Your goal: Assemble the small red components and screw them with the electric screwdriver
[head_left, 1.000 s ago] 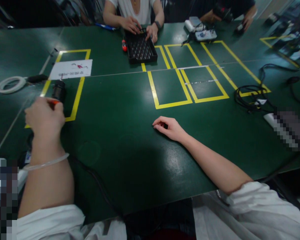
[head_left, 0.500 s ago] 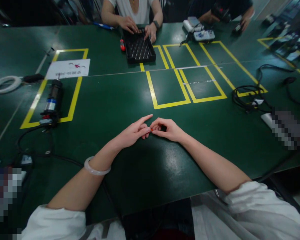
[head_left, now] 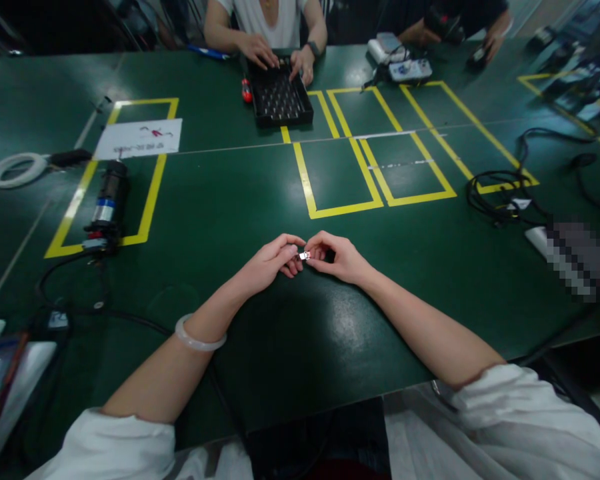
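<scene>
A small shiny metal piece (head_left: 304, 256) with a reddish end shows between my fingertips, over the near middle of the green table (head_left: 220, 213). Its exact kind is too small to make out. My left hand (head_left: 273, 261) pinches its left end between thumb and fingers, a white bangle (head_left: 200, 335) around that wrist. From the other side, my right hand (head_left: 337, 257) grips the reddish end with thumb and index finger. The fingertips cover part of the piece.
Across the table a person's hands reach into a black tray (head_left: 283, 117), a red screwdriver handle (head_left: 247, 91) beside it. Yellow tape marks rectangles. A black cylindrical tool (head_left: 109, 193) and a white sheet (head_left: 137, 139) lie left; coiled black cable (head_left: 497, 193) lies right.
My left index finger, stretched out before, has bent in to the metal piece. More of its shiny surface now shows between my hands.
</scene>
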`<state>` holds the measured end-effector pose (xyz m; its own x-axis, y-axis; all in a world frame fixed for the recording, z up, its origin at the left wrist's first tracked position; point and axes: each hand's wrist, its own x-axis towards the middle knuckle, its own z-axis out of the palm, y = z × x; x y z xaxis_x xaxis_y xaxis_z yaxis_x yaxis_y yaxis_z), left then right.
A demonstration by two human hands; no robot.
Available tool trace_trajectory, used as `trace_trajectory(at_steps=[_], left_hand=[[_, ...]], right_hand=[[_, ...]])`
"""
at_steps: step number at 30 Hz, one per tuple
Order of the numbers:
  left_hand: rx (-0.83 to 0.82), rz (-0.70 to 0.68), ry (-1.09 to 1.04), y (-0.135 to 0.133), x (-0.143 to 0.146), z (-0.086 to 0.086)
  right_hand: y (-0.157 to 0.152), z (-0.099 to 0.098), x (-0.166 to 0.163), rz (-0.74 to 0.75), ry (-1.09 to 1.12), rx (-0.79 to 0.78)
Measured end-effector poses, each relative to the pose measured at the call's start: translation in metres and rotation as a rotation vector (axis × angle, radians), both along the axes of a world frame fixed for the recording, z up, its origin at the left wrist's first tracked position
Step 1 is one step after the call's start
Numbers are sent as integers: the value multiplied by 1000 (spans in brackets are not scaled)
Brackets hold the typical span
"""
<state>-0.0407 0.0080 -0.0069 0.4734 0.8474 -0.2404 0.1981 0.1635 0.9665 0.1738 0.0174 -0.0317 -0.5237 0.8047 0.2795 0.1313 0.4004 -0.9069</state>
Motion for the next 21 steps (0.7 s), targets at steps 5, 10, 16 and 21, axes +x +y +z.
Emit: trace_trajectory(at_steps=[5, 10, 16, 21], left_hand=[[7, -32, 17, 2, 0, -1], [25, -27, 15, 1, 1, -2], [41, -3, -14, -1, 2, -5], [82, -10, -42, 0, 3, -8]], right_hand=[[1, -2, 0, -26, -12, 44], [2, -3, -1, -13, -8, 44], [0, 1, 0, -48, -25, -66], [0, 3, -1, -50, -54, -70]])
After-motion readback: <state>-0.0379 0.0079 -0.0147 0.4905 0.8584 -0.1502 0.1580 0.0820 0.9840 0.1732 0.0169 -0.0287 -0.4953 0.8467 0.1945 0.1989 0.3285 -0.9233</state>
